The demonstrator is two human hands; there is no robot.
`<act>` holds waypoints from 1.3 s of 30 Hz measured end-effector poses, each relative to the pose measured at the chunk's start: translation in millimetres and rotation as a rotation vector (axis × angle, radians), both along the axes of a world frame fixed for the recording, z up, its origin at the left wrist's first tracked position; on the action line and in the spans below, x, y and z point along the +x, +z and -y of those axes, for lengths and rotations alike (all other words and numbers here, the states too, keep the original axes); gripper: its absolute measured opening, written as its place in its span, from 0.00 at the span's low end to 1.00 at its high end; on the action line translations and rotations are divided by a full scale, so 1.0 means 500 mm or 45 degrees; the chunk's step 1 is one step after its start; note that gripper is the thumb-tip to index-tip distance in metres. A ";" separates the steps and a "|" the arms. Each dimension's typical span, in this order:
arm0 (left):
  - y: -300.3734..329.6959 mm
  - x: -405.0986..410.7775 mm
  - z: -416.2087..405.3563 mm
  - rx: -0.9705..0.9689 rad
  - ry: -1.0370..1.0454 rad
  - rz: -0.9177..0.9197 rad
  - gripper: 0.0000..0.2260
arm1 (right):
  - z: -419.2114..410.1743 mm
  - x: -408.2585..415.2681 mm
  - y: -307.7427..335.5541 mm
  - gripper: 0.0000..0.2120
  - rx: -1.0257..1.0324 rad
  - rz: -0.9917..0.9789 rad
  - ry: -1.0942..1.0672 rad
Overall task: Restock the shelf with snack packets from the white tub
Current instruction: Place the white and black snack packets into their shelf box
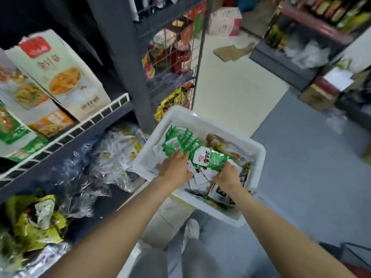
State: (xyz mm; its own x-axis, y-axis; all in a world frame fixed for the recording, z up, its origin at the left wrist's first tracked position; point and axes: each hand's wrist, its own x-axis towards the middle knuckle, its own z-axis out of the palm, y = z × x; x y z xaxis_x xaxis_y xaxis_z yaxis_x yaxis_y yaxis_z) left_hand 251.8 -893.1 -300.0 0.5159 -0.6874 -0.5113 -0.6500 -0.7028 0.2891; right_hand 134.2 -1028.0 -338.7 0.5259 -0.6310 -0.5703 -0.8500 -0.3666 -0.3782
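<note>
Packets, green and white, lie heaped in the white tub beside the lower shelf; your right hand pinches one green-and-white packet near the tub's middle; your left hand rests flat-fingered on the green stack, holding nothing; they look light, crinkly and slippery, so take them by a sealed edge.

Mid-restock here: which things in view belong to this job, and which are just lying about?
Job:
white plastic tub
green-and-white snack packets in it
left hand on the green packets
right hand gripping a packet
dark shelf with white wire rail

Lying about:
flattened brown cardboard on the floor
pink-and-white box
crumpled clear plastic wrap
</note>
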 end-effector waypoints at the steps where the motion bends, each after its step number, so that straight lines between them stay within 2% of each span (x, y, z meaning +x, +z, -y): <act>1: -0.015 -0.003 0.009 0.093 -0.003 -0.021 0.33 | 0.003 -0.003 -0.012 0.30 -0.008 -0.028 0.010; 5: -0.051 -0.017 0.012 0.204 0.059 -0.115 0.39 | 0.000 -0.004 -0.047 0.46 -0.039 -0.119 0.223; 8: -0.063 -0.027 0.004 0.196 0.066 -0.092 0.40 | -0.006 -0.003 -0.072 0.49 -0.042 -0.152 0.492; 11: -0.062 -0.028 0.002 0.154 0.101 -0.071 0.39 | 0.002 -0.004 -0.076 0.47 -0.086 -0.120 0.561; 13: -0.058 -0.028 0.001 0.133 0.117 -0.076 0.38 | 0.008 -0.011 -0.073 0.44 -0.092 -0.054 0.505; 16: -0.057 -0.029 -0.003 0.108 0.127 -0.067 0.38 | 0.010 -0.016 -0.072 0.47 -0.057 0.013 0.424; 20: -0.062 -0.032 -0.002 0.110 0.158 -0.074 0.39 | -0.004 -0.008 -0.069 0.47 -0.083 0.018 0.455; 25: -0.067 -0.035 0.005 0.114 0.186 -0.023 0.39 | 0.001 0.002 -0.003 0.36 0.162 0.049 0.495; 29: -0.074 -0.044 0.006 0.084 0.244 -0.019 0.39 | 0.008 0.012 0.040 0.24 0.315 0.150 0.391; 31: -0.073 -0.044 0.004 0.081 0.247 -0.045 0.39 | 0.017 0.016 0.049 0.24 0.368 0.200 0.244; 33: -0.072 -0.046 0.005 0.056 0.269 -0.099 0.39 | 0.022 0.011 0.064 0.30 0.401 0.207 0.157; 36: -0.060 -0.060 0.012 -0.022 0.378 -0.153 0.37 | 0.036 0.000 0.086 0.34 0.312 0.189 0.315; 39: -0.035 -0.078 0.019 -0.077 0.555 -0.176 0.33 | 0.051 -0.007 0.089 0.28 0.133 0.230 0.318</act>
